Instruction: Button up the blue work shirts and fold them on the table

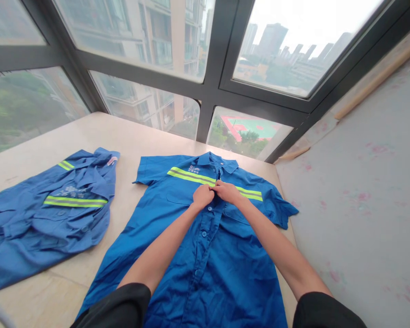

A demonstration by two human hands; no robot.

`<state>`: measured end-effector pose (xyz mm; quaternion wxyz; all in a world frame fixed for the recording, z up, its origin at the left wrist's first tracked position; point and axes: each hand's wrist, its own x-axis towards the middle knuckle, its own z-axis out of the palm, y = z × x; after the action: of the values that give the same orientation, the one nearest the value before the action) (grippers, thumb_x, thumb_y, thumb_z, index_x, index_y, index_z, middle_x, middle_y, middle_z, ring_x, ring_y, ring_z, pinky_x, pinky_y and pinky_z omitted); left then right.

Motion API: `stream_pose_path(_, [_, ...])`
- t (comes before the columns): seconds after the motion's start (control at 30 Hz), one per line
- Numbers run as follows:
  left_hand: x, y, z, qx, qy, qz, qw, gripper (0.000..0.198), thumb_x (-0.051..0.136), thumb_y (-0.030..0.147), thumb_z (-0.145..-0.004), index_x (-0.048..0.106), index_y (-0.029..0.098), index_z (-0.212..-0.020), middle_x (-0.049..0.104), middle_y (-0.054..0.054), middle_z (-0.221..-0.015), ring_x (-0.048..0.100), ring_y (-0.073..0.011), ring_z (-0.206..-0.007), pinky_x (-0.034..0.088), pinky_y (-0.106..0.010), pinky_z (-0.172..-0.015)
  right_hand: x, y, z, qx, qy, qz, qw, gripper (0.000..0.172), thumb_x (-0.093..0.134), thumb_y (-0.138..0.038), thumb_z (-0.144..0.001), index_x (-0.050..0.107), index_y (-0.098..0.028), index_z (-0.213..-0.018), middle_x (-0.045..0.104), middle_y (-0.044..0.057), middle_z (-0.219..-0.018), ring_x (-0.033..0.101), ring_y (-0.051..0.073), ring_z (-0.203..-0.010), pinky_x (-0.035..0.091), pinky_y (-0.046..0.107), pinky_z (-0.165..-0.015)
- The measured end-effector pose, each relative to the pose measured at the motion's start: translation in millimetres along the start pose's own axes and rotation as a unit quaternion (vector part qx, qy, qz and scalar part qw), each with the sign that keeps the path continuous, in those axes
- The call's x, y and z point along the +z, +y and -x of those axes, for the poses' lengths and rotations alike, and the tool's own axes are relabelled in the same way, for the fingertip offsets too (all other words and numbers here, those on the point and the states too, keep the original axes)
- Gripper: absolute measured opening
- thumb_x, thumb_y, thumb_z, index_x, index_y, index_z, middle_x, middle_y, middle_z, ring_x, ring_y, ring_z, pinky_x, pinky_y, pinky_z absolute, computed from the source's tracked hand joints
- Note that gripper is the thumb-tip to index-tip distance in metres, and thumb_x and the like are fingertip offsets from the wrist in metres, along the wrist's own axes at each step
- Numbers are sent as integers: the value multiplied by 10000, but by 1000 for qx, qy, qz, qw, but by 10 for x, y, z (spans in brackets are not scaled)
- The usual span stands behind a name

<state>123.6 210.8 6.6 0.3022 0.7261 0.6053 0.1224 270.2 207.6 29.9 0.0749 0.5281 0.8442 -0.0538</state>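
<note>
A blue short-sleeved work shirt point(177, 218) lies spread face up in front of me, its collar toward the window. A yellow and grey reflective band crosses its chest. My left hand point(203, 196) and my right hand point(227, 191) meet at the front placket, at the level of the band. Both are closed, fingers pinching the placket edges close together. Whatever button sits between the fingertips is hidden. Below my hands, several buttons show along the placket, and the two front edges lie beside each other there.
To the left lies a second blue work garment point(71, 223), loosely folded, with reflective strips. Both rest on a pale window sill point(130, 136). Dark window frames point(212, 91) bound the far side, and a flowered wall point(355, 205) stands close on the right.
</note>
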Motion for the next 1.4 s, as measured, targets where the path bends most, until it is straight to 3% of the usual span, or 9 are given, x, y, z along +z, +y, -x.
stream_pose_path(0.2, [-16,-4,-65,-4,-1,25,1000,221,536,172,-808,704,188,-952,733,-108,-1054,662,-235,-1011,478,-288,-823,-32,97,-3,-58,10,20,998,256,446,-163,-943,647,-211,-1094,633,73,-1126,618,186,-919,431,247,-725])
stream_pose_path(0.5, [-11,-46,-125,-1,11,104,995,125,565,163,-826,689,178,-820,735,-95,-944,669,-226,-957,489,-306,-830,307,183,-1,-67,137,-51,987,257,444,-185,-972,700,-197,-951,628,77,-901,558,184,-845,435,282,-791])
stream_pose_path(0.7, [-18,-108,-208,-23,-38,211,977,106,584,161,-843,683,125,-827,693,-36,-685,670,-134,-623,495,-214,-592,475,193,12,-55,223,-156,961,314,419,-223,-983,721,-260,-1062,629,69,-922,574,185,-886,471,288,-816])
stream_pose_path(0.83, [-24,-134,-202,-32,-54,261,963,99,605,173,-836,681,112,-846,694,-37,-675,670,-128,-596,461,-180,-496,531,138,21,-37,260,-202,943,315,419,-198,-975,712,-245,-1081,628,72,-949,594,187,-910,483,285,-823])
stream_pose_path(1.03, [12,-123,-95,-12,-33,274,961,265,659,361,-804,702,119,-904,732,-51,-795,693,-156,-722,515,-213,-581,541,108,21,-9,251,-216,944,287,423,-155,-962,700,-208,-1017,628,79,-967,589,190,-913,482,288,-821])
stream_pose_path(1.17, [46,-102,-72,3,10,229,973,225,728,235,-672,723,133,-871,738,-43,-831,678,-181,-830,511,-244,-738,515,128,5,-5,221,-235,946,289,451,-113,-934,700,-217,-1036,628,68,-979,594,189,-925,483,308,-853])
stream_pose_path(1.3, [55,-82,-102,-2,17,184,983,91,665,194,-684,725,144,-731,727,-41,-737,662,-189,-769,491,-262,-733,478,155,-7,-16,202,-259,944,277,489,-99,-914,718,-217,-1017,641,66,-972,606,189,-927,486,314,-859])
stream_pose_path(1.4, [55,-72,-118,-3,15,161,987,102,638,201,-712,729,156,-720,735,-47,-755,660,-190,-778,482,-260,-727,459,173,-12,-19,197,-278,940,277,509,-85,-899,732,-219,-995,662,63,-959,617,186,-918,490,312,-850])
